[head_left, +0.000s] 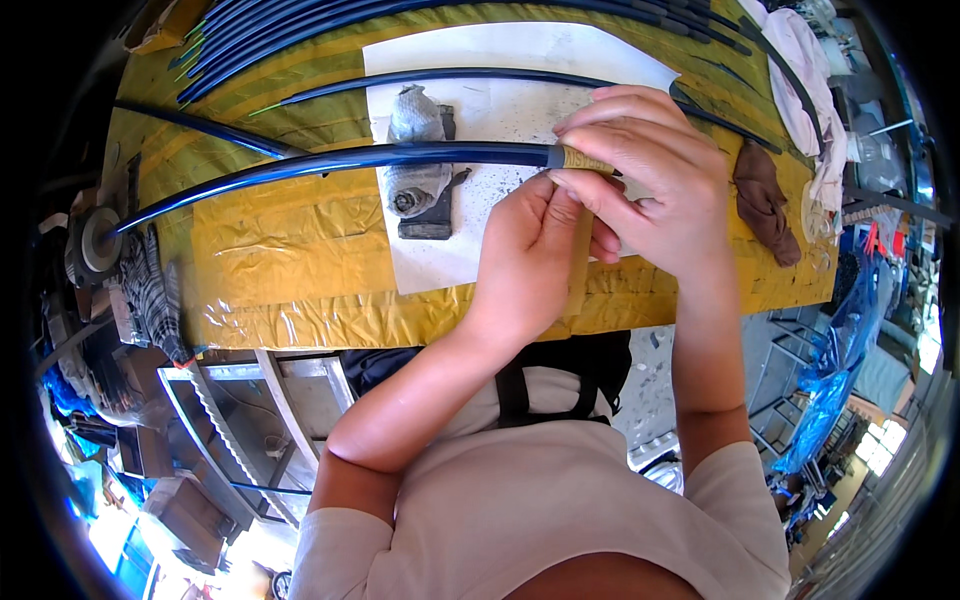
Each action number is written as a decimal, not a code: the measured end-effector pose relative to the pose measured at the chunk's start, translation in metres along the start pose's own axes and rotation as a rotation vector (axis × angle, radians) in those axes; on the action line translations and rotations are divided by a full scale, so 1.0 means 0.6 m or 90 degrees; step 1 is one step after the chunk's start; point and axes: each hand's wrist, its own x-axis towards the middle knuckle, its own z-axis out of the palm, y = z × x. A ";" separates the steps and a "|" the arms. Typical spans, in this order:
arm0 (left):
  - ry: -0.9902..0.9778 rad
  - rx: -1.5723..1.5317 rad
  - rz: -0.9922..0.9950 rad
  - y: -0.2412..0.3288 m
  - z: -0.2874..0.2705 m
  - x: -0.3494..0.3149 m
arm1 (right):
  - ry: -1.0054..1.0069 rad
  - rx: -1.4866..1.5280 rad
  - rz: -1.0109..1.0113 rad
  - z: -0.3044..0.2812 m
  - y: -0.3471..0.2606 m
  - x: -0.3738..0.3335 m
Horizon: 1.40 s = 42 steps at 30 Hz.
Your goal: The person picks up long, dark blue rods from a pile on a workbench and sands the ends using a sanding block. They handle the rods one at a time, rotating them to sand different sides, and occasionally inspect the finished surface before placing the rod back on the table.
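Observation:
A long glossy dark blue tapered rod (330, 160) crosses in front of me, with a grey band near its right end. At that end a tan, printed paper strip (578, 240), like the back of sandpaper, wraps round the rod and hangs down. My left hand (525, 255) is closed, its thumb pressing the strip just below the rod. My right hand (655, 170) curls over the wrapped end, fingers and thumb closed on it; the rod's tip is hidden there. Under the rod, a grey cloth-wrapped bundle (415, 120) sits on a black block (428, 228).
A white sheet (480, 250) with dark specks lies on the yellow-taped table (270, 260). Several more blue rods (300, 40) lie at the far side. A brown cloth (765, 205) is at the right; a round wheel (98, 240) stands by the rod's left end.

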 end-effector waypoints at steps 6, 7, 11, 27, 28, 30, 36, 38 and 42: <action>0.017 0.009 0.004 0.010 -0.002 -0.003 | 0.012 0.017 -0.012 0.008 0.000 0.007; 0.018 0.009 0.004 0.010 -0.002 -0.003 | 0.013 0.016 -0.012 0.009 0.000 0.007; 0.016 0.018 0.013 0.006 -0.004 -0.003 | 0.010 0.005 -0.013 0.009 -0.001 0.007; -0.003 -0.004 -0.010 -0.016 0.017 0.006 | 0.007 -0.005 0.004 -0.013 0.009 -0.014; -0.011 -0.005 -0.011 -0.016 0.019 0.006 | 0.005 -0.005 0.004 -0.014 0.011 -0.017; -0.014 -0.007 -0.017 -0.016 0.023 0.007 | 0.002 0.001 0.009 -0.018 0.013 -0.020; -0.013 -0.005 -0.015 -0.017 0.028 0.009 | -0.007 0.010 0.019 -0.025 0.013 -0.023; -0.011 -0.001 -0.016 -0.016 0.027 0.008 | -0.014 0.009 0.022 -0.025 0.012 -0.021; -0.002 -0.014 -0.024 -0.012 0.018 0.007 | -0.013 0.013 0.012 -0.017 0.012 -0.015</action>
